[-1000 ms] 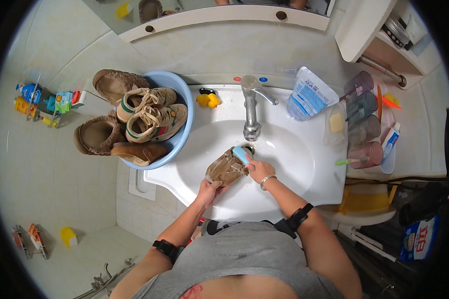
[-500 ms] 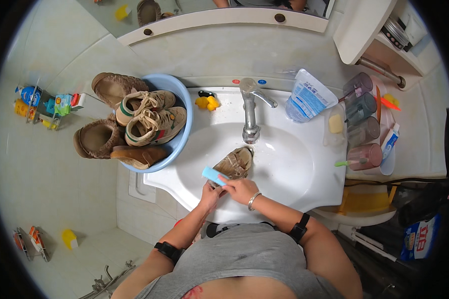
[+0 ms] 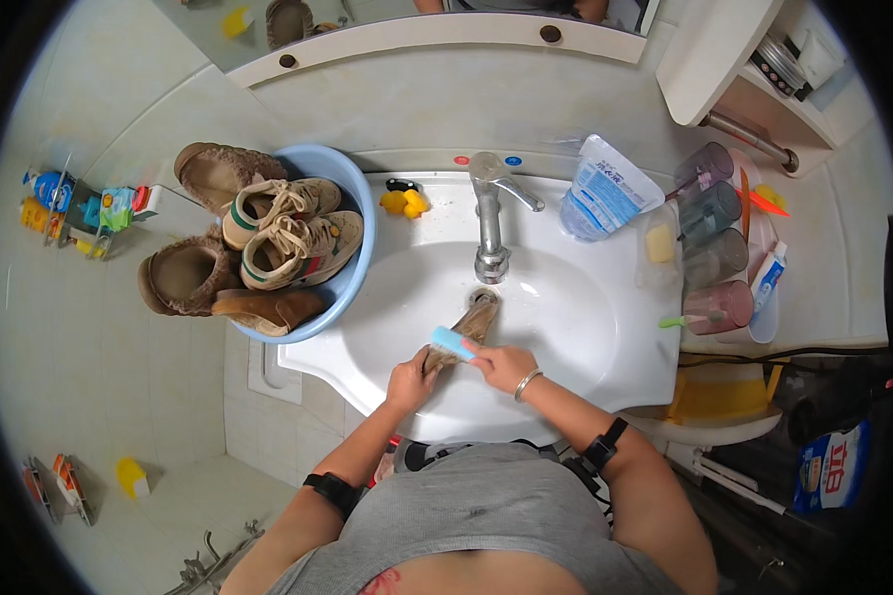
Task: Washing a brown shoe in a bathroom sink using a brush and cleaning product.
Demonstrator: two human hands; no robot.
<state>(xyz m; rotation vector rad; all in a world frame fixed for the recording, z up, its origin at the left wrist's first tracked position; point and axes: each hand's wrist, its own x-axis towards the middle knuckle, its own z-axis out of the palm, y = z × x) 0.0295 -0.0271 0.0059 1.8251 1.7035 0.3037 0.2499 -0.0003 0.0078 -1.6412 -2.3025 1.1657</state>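
Holding shoe (image 3: 480, 319) w/ L fingers (image 3: 421, 365), near end, R fingers (image 3: 484, 361) clasping brush (image 3: 451, 343) over it

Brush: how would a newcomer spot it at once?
Find the white sink, then the brown shoe near its faucet. The brush is over the shoe's near end, in the right hand. Its pale blue back stands out against the brown shoe and white sink.

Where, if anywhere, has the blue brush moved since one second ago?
Yes: against the faucet, the blue brush has moved down and left in view.
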